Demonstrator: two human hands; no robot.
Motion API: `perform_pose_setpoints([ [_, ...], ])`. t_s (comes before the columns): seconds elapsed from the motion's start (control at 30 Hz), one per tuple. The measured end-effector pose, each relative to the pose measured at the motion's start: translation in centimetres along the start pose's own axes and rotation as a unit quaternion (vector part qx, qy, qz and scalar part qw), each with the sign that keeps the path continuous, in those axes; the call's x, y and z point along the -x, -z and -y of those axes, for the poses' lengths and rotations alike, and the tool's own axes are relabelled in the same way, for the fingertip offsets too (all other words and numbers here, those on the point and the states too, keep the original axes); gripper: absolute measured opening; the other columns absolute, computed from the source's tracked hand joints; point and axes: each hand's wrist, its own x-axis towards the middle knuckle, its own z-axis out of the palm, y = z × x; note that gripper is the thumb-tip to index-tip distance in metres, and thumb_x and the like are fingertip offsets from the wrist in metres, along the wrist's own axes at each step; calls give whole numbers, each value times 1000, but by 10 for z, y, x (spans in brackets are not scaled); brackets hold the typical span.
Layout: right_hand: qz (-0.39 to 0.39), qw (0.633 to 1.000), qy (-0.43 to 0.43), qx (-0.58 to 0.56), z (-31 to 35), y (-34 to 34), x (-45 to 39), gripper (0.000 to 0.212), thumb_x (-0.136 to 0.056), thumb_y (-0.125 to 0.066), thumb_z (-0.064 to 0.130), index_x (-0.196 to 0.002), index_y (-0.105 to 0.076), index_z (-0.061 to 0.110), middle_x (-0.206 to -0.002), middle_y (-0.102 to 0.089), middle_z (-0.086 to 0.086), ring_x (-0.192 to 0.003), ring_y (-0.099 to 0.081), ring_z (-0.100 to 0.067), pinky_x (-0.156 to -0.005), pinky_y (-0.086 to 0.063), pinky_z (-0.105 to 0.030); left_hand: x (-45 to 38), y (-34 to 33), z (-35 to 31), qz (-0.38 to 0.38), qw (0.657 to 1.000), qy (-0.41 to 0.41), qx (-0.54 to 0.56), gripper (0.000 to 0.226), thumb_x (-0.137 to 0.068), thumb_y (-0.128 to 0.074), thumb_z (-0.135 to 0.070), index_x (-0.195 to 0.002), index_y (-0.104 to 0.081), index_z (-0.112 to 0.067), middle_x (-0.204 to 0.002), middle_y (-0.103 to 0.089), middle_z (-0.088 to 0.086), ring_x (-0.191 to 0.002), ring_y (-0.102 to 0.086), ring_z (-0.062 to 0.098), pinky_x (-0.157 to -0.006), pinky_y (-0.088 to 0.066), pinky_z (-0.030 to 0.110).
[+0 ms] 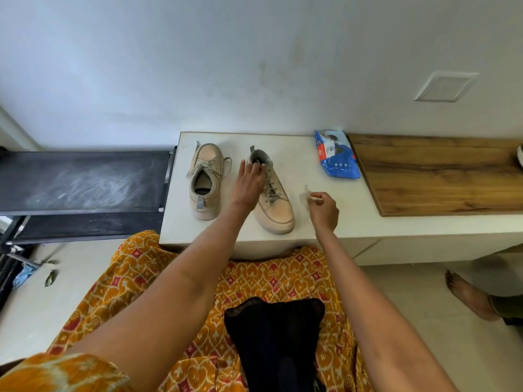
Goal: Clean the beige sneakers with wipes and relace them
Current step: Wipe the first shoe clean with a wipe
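Observation:
Two beige laced sneakers stand on a white counter [175,222]. The left sneaker [204,181] points away from me. The right sneaker [276,205] points toward me. My left hand [249,183] reaches over the right sneaker and grips its collar near the tongue. My right hand [324,209] hovers to the right of that sneaker, pinching a thin wipe [306,193] that looks almost see-through. A blue pack of wipes [336,158] lies at the back right of the counter.
A wooden-topped section [438,174] adjoins the counter on the right. A dark dusty treadmill deck [82,182] sits to the left. Another person's bare foot [467,292] rests on the floor at the right. Orange patterned fabric [254,278] and a black cloth [277,335] cover my lap.

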Motion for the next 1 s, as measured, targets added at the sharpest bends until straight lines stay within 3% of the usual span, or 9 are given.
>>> perform_pose_setpoints([
  [0.1,2,999,15,50,-2,0,-15,16,-92,-57,22,-100,-70,17,-104,-70,-2,-96,-63,-21,-70,-46,-27,-8,-12,-16,-29,999,28,31,75,-76,-74,-6,-140,-35,1,-122,-50,19,-123,-42,39,-115,-14,49],
  [0.23,23,997,-15,78,-7,-16,-13,23,-94,-50,16,-97,-72,15,-102,-71,-6,-94,-63,-26,-77,-49,-35,-12,-24,-17,-67,997,7,40,80,-62,-84,-4,-132,-45,5,-113,-54,23,-115,-49,40,-109,-28,52],
  [0.43,-104,990,3,95,-23,-32,34,19,-94,-53,19,-104,-69,22,-103,-69,-2,-101,-58,-24,-85,-38,-37,-12,-29,-14,-78,996,-7,42,82,-61,-85,-6,-131,-44,5,-113,-53,23,-113,-49,38,-108,-35,51],
  [0.63,-106,992,2,67,-30,-37,49,12,-94,-54,17,-101,-64,16,-105,-66,-5,-104,-52,-25,-87,-37,-38,-9,-17,-11,-55,993,13,100,63,-78,-72,-10,-133,-43,5,-118,-53,24,-118,-48,40,-109,-34,48],
  [0.8,-114,989,3,94,-24,-18,10,15,-94,-53,18,-101,-64,13,-104,-66,-10,-104,-51,-29,-88,-35,-41,6,-5,-7,-58,981,36,183,44,-92,-47,3,-136,-44,-2,-130,-54,16,-125,-45,33,-83,-51,40],
  [1.0,-166,984,-66,23,-13,-31,5,16,-94,-53,18,-104,-65,15,-107,-67,-6,-106,-50,-26,-89,-33,-39,14,-6,-14,-66,976,38,205,47,-92,-41,8,-138,-43,-1,-140,-48,13,-136,-36,26,-100,-46,39],
])
